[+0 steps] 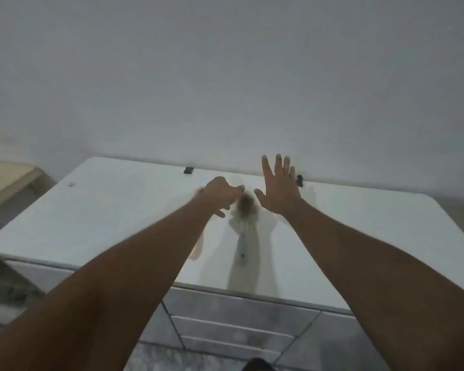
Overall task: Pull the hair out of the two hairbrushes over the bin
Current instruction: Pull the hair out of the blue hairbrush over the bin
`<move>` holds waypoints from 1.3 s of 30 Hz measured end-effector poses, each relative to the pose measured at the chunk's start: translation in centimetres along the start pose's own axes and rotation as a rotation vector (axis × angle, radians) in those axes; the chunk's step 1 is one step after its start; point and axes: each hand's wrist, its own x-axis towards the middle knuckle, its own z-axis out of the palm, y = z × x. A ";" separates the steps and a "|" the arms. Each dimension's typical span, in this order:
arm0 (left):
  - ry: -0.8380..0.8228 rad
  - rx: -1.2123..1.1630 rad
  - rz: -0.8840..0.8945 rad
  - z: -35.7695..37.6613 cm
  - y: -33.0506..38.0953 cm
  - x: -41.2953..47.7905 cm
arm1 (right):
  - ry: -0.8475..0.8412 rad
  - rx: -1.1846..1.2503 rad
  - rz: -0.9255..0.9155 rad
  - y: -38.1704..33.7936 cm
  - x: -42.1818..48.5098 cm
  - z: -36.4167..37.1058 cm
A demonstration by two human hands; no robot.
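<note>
Two hairbrushes lie on a white glossy top [113, 215]. The white-handled brush [243, 236] points toward me, and its head holds a brown clump of hair [246, 206]. Of the pink brush [198, 249] only part of the handle shows, beside my left forearm; its head is hidden under my left hand [220, 195]. That hand hovers with loosely curled fingers and nothing seen in it. My right hand [277, 184] is raised just right of the hair clump, palm flat and fingers spread. No bin is in view.
Two small black fittings [188, 170] [299, 180] sit at the top's back edge against the plain wall. A wooden piece of furniture [8, 178] stands at the left. Grey tiled floor [225, 325] lies below the top's front edge.
</note>
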 end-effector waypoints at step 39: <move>0.318 -0.863 -0.150 -9.4 -15.7 -13.5 | 0.177 0.252 -0.459 -19.5 -7.4 0.9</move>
